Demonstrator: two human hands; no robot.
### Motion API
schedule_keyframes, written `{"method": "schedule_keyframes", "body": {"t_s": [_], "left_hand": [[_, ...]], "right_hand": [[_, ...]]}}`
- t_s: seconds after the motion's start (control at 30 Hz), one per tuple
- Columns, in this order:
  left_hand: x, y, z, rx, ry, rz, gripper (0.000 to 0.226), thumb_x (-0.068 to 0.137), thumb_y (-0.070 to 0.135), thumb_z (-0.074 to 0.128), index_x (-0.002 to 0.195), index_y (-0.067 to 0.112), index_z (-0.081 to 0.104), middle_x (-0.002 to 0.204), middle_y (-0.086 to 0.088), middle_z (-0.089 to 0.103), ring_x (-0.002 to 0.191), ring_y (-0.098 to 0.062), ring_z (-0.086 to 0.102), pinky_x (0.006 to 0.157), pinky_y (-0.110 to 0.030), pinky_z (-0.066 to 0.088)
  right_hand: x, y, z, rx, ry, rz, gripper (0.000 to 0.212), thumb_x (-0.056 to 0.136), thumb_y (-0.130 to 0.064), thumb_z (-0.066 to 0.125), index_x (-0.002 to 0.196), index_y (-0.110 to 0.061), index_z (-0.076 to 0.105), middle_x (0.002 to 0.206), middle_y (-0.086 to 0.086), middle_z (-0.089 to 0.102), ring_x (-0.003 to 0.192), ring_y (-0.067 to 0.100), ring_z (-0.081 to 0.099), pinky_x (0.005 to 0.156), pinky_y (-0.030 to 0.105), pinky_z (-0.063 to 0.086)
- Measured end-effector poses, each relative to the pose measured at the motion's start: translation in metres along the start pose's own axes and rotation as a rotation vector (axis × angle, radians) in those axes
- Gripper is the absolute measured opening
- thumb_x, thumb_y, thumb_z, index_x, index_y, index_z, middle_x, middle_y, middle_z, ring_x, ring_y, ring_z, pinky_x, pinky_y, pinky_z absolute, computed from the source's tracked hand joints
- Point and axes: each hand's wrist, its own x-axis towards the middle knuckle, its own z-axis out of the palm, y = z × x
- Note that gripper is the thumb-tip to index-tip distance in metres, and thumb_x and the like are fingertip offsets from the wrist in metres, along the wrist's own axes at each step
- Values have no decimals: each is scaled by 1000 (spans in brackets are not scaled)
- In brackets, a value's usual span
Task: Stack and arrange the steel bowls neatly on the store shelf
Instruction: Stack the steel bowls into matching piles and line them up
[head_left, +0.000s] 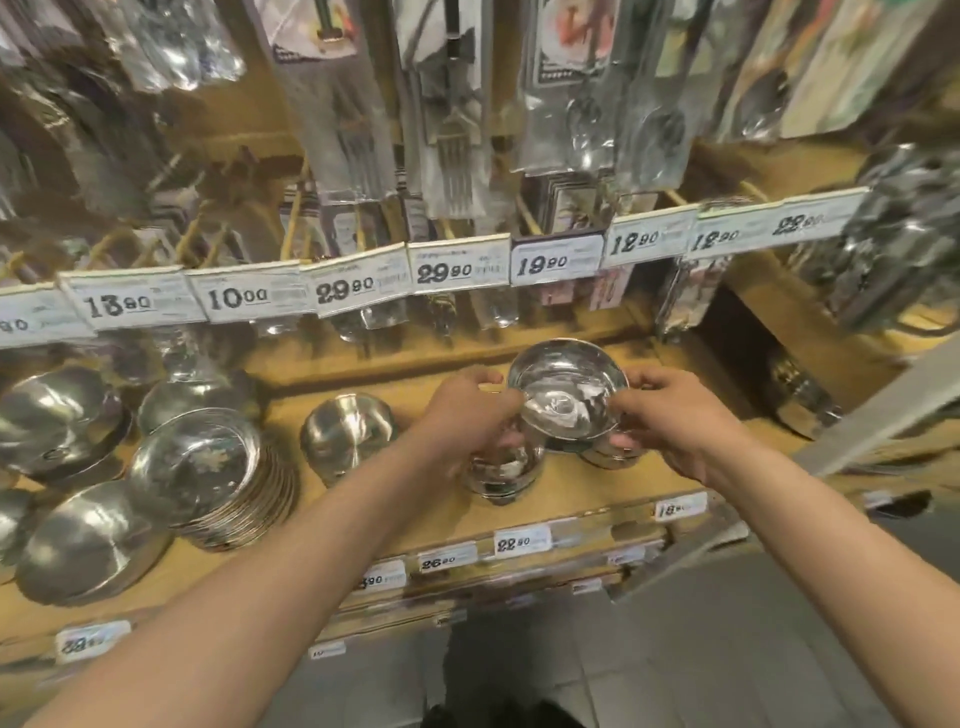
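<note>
Round shiny steel bowl (563, 395), tilted with its open mouth toward the camera, gripped at its rim from both sides above the yellow wooden store shelf (415, 525). Left hand (467, 415) on the bowl's left edge, fingers curled and clamped on the rim; right hand (675, 421) on the right edge, thumb and fingers pinching the rim. Directly beneath the left hand, a small stack of steel bowls (501, 475) standing upright on the shelf; a further low steel bowl (605, 452) partly hidden under the right hand. Left of these, a single upright steel bowl (347, 434), apart from the stacks. Farther left, a tilted stack of shallow steel plates (218, 483) and large steel bowls (85, 540). Above, a row of white price labels (457, 267) and hanging packaged cutlery (452, 156). Blurred image; finer finger detail not discernible.
</note>
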Motion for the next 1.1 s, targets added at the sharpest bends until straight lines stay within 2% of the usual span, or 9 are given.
{"method": "schedule_keyframes", "body": {"t_s": [0.07, 0.13, 0.17, 0.33, 0.47, 0.63, 0.8, 0.93, 1.1], "left_hand": [[11, 3, 21, 29, -28, 7, 33, 89, 6, 71, 120, 11, 62, 101, -17, 75, 86, -26, 76, 82, -40, 63], [18, 3, 45, 78, -36, 41, 14, 91, 8, 70, 103, 14, 66, 96, -12, 73, 74, -17, 75, 61, -26, 62], [21, 2, 57, 108, -23, 53, 9, 92, 8, 68, 95, 16, 65, 96, -11, 73, 73, -17, 75, 59, -25, 61], [46, -11, 108, 216, 102, 52, 20, 95, 11, 62, 79, 23, 63, 94, -11, 75, 87, -27, 76, 80, -45, 64], [60, -21, 132, 252, 210, 40, 11, 95, 14, 61, 89, 19, 69, 89, -5, 75, 83, -23, 74, 76, -38, 63], [78, -30, 142, 225, 299, 5, 17, 94, 15, 63, 110, 13, 69, 109, -10, 72, 98, -28, 72, 89, -43, 60], [92, -42, 150, 231, 321, -6, 31, 94, 13, 61, 124, 8, 66, 117, -16, 70, 107, -34, 69, 94, -44, 58], [101, -50, 148, 223, 338, 2, 36, 94, 12, 58, 130, 6, 63, 119, -16, 70, 108, -34, 69, 94, -47, 57], [105, -52, 148, 244, 355, 17, 35, 98, 14, 55, 132, 6, 63, 124, -14, 70, 112, -33, 67, 97, -47, 56]], "right_hand": [[7, 5, -21, -2, 50, -3, 17, 85, 3, 68, 99, -6, 70, 84, 15, 74, 63, 23, 71, 50, 24, 59], [14, 12, -42, 3, 85, 19, 16, 86, 1, 71, 100, -6, 67, 81, 15, 75, 62, 25, 72, 51, 27, 61], [19, 17, -51, 4, 86, 24, 17, 86, 0, 72, 101, -7, 66, 80, 14, 76, 64, 26, 73, 54, 29, 62], [51, 39, -87, 10, 44, -9, 14, 87, -3, 72, 99, -10, 71, 93, 11, 75, 67, 19, 74, 54, 25, 61], [78, 49, -100, -30, 26, -39, 10, 89, -5, 71, 88, -15, 73, 74, 4, 76, 58, 13, 69, 54, 25, 60], [105, 58, -101, -133, -38, -43, 14, 91, -3, 67, 105, -6, 70, 86, 11, 74, 57, 13, 66, 51, 24, 56], [119, 71, -103, -183, -49, -76, 15, 92, -4, 67, 104, -11, 72, 85, 5, 73, 60, 12, 66, 62, 29, 62], [122, 73, -101, -191, -46, -110, 14, 89, -6, 70, 97, -17, 74, 85, 0, 74, 64, 10, 70, 59, 24, 61], [121, 72, -96, -204, -23, -102, 18, 87, -2, 70, 97, -17, 72, 85, 0, 70, 68, 14, 70, 74, 38, 64]]}}
